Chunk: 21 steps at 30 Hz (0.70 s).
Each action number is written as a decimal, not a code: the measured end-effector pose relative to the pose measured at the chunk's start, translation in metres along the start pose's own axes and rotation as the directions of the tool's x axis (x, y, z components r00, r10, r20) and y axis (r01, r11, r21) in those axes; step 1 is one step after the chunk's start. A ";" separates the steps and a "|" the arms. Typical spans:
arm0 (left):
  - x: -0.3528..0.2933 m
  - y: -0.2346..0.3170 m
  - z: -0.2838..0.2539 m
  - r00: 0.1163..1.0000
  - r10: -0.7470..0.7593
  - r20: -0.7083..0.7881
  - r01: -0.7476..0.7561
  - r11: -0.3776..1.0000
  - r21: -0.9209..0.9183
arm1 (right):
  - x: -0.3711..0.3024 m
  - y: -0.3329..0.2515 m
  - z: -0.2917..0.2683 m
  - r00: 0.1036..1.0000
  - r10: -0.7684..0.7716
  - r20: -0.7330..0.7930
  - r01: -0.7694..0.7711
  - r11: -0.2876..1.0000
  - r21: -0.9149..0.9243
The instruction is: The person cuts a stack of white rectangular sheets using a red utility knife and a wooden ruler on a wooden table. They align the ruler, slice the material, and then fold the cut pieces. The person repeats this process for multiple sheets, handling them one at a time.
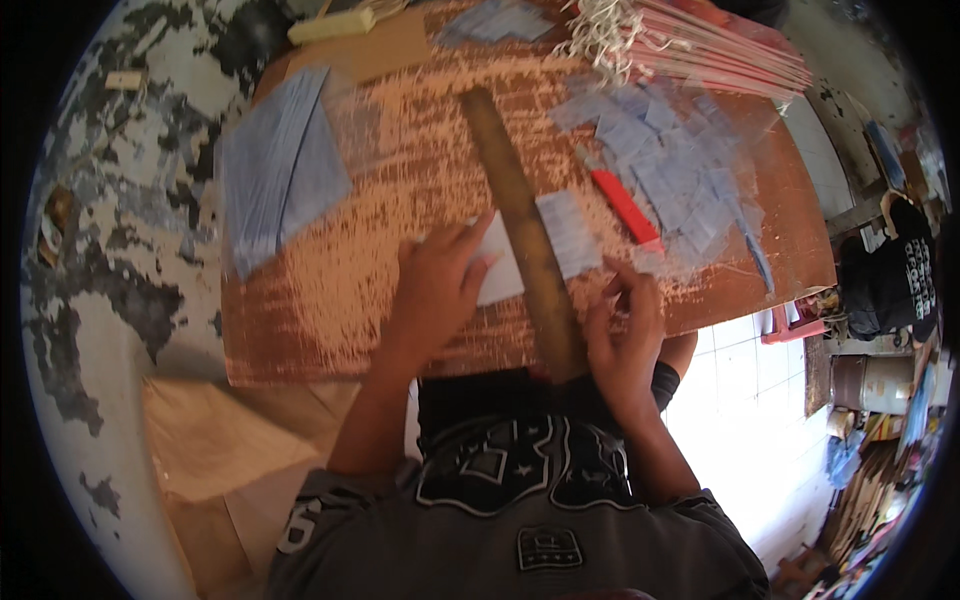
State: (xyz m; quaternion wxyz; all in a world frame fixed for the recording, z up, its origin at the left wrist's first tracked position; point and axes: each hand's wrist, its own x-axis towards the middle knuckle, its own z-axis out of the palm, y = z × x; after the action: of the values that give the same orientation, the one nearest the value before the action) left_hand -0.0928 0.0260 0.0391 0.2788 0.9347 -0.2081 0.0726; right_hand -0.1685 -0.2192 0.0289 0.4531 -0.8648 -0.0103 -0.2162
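Observation:
A long, flat, brownish straight bar point(520, 215) lies across a small stack of pale bluish-white sheets point(567, 235), running down to the table's near edge. My left hand point(440, 280) rests at the left side of the sheets, thumb and forefinger spread apart beside the bar. Right of the bar, my right hand point(628, 325) is near the sheets' lower right corner. Its fingers are bent, with a gap between forefinger and thumb, and nothing shows in them. Beyond it lies a red-handled utility knife point(626, 208), its blade end pointing away from me.
The worn brown table point(400, 340) carries a stack of bluish clear sheets point(285, 165) at left and a loose pile of small clear pieces point(670, 150) at right. Thin pink sticks with white strings point(700, 45) lie at the far right. A peeling wall point(120, 230) stands at left.

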 end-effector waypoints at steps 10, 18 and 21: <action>-0.027 -0.030 -0.032 0.915 -0.275 -0.294 0.221 0.954 -0.204 | 0.001 0.023 -0.004 0.997 0.069 -0.021 -0.069 0.998 0.010; -0.043 -0.039 -0.025 0.856 -0.420 -0.301 0.334 0.894 -0.297 | 0.002 0.025 0.001 1.000 0.025 -0.001 -0.025 0.998 -0.064; -0.048 -0.041 -0.021 0.849 -0.454 -0.271 0.351 0.866 -0.355 | 0.003 0.022 0.002 0.999 0.035 -0.001 -0.035 0.997 -0.072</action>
State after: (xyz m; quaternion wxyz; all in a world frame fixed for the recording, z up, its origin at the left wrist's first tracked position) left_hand -0.1193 0.0851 0.0245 0.4551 0.8780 0.0386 0.1431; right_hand -0.1606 -0.2310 0.0116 0.4254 -0.8806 0.0126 -0.2082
